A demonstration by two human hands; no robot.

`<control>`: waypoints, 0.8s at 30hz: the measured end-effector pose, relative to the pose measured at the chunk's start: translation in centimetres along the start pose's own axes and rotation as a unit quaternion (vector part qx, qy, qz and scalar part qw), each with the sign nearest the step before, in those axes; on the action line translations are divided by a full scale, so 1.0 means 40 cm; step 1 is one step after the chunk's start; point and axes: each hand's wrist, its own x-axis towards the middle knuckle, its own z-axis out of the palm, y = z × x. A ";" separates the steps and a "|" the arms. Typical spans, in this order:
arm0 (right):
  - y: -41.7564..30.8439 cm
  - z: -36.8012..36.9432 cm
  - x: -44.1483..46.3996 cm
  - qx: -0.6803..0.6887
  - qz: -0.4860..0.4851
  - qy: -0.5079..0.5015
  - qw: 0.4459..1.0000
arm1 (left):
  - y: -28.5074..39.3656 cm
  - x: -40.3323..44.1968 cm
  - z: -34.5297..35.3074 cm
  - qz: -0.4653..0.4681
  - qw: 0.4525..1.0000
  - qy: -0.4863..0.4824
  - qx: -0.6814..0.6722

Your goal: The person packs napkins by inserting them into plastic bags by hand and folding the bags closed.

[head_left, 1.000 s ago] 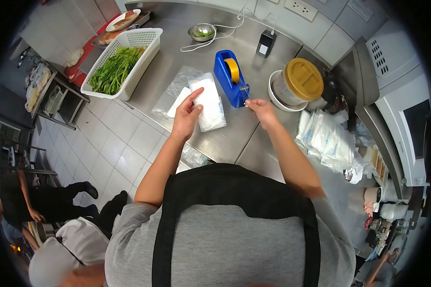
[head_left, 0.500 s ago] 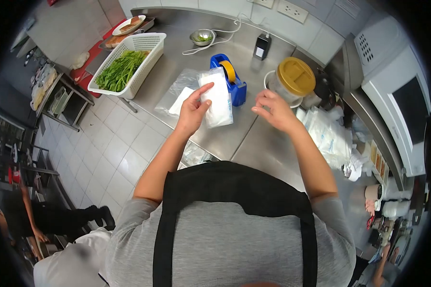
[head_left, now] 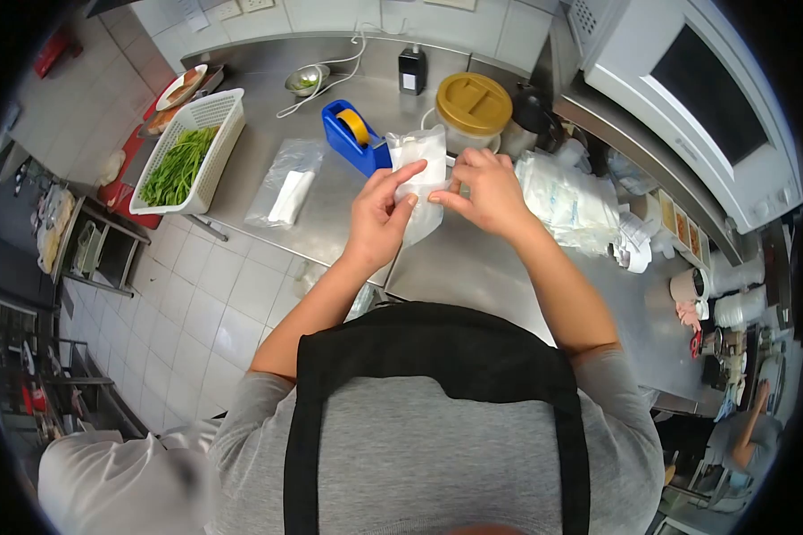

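A white packet in a clear plastic bag (head_left: 424, 147) is held up between my two hands over the steel counter. My left hand (head_left: 382, 214) grips its left side with thumb and fingers. At its right side my right hand (head_left: 484, 192) is pinched, its thumb touching the packet; anything small between those fingertips cannot be made out. Just behind and left of the packet stands a blue tape dispenser (head_left: 352, 143) with a yellow-cored roll. Further left, a clear bag with a folded white piece (head_left: 290, 196) lies flat on the counter.
A white basket of green vegetables (head_left: 214, 160) stands at the left. Behind my right hand is a tub with a yellow lid (head_left: 473, 102). A pile of plastic-wrapped packets (head_left: 567, 201) lies to the right, beneath a white microwave (head_left: 696, 98). A person in white (head_left: 116, 481) is at lower left.
My right hand has come from the tape dispenser to the packet's right side. My left hand and the packet have moved right, away from the flat bag. The camera view has turned right.
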 end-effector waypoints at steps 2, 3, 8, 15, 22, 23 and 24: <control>0.031 -0.006 -0.019 0.004 0.034 -0.005 0.999 | 0.004 -0.004 0.019 0.002 0.999 -0.015 -0.031; 0.061 -0.011 -0.030 0.000 0.053 -0.005 0.999 | -0.006 -0.008 0.028 0.004 0.998 -0.027 -0.061; 0.163 -0.045 -0.118 0.077 0.160 0.111 0.978 | 0.006 -0.017 0.068 -0.064 0.990 -0.050 -0.112; -0.041 -0.035 -0.247 0.197 0.104 0.236 0.946 | -0.017 -0.004 0.140 -0.086 0.989 0.001 -0.119; 0.029 0.056 -0.224 0.399 0.261 0.160 0.864 | 0.002 -0.002 0.167 -0.070 0.990 -0.045 -0.110; 0.045 0.059 -0.222 0.464 0.264 0.129 0.836 | -0.001 0.000 0.166 -0.064 0.989 -0.055 -0.118; 0.056 0.063 -0.220 0.527 0.265 0.096 0.802 | -0.004 0.001 0.164 -0.057 0.988 -0.066 -0.127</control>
